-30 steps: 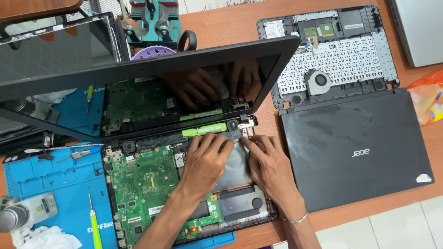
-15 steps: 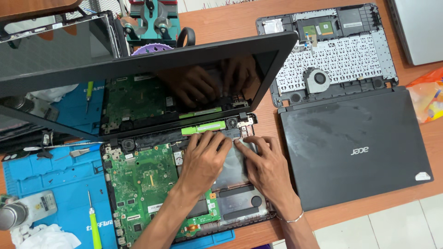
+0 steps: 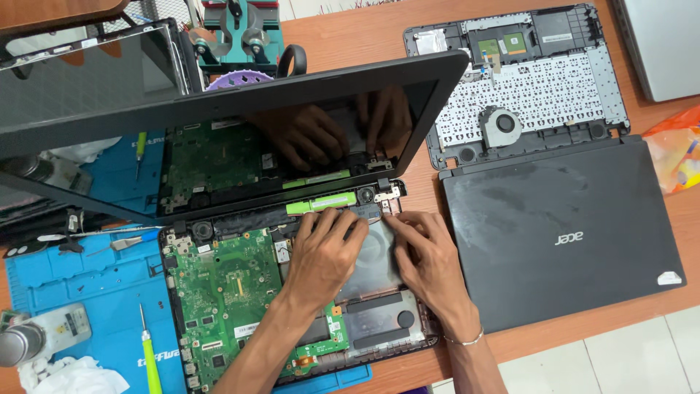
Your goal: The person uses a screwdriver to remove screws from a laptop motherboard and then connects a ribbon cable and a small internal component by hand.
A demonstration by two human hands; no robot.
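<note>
An orange plastic bag [image 3: 674,157] lies at the worktop's [image 3: 350,33] right edge. Your left hand [image 3: 324,252] and right hand [image 3: 426,259] press spread fingers [image 3: 343,222] on the flat silver metal drive [image 3: 375,255] inside the open black laptop [image 3: 211,299].

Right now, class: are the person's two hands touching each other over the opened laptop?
Apart. The head view shows the left hand and right hand both resting on the grey metal plate, with a strip of plate visible between them.
</note>
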